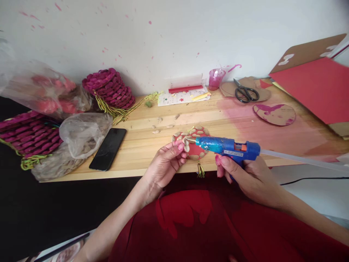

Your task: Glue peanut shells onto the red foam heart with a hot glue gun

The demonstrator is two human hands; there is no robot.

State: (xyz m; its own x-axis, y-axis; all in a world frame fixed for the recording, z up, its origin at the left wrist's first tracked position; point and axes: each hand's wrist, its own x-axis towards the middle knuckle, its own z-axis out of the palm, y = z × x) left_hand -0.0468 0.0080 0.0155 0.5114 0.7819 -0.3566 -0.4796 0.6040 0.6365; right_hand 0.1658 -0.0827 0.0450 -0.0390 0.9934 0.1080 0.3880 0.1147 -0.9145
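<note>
My right hand (pixel 245 174) grips a blue hot glue gun (pixel 227 147), its nozzle pointing left onto a peanut shell (pixel 187 147). That shell is pinched in the fingertips of my left hand (pixel 166 162), held against a round red disc (pixel 194 149) ringed with glued peanut shells. The disc lies at the front edge of the wooden table (pixel 141 145), and a small yellow tassel (pixel 201 170) hangs from it. A clear glue stick (pixel 300 158) juts from the back of the gun to the right.
A black phone (pixel 108 148) lies left of the disc beside plastic bags (pixel 81 134). Stacks of magenta woven pieces (pixel 110 87) sit at the left. Loose peanut shells (pixel 160 125), a pink cup (pixel 216 78), scissors (pixel 246 92), a painted cardboard circle (pixel 274 114) and red card (pixel 313 87) lie farther back.
</note>
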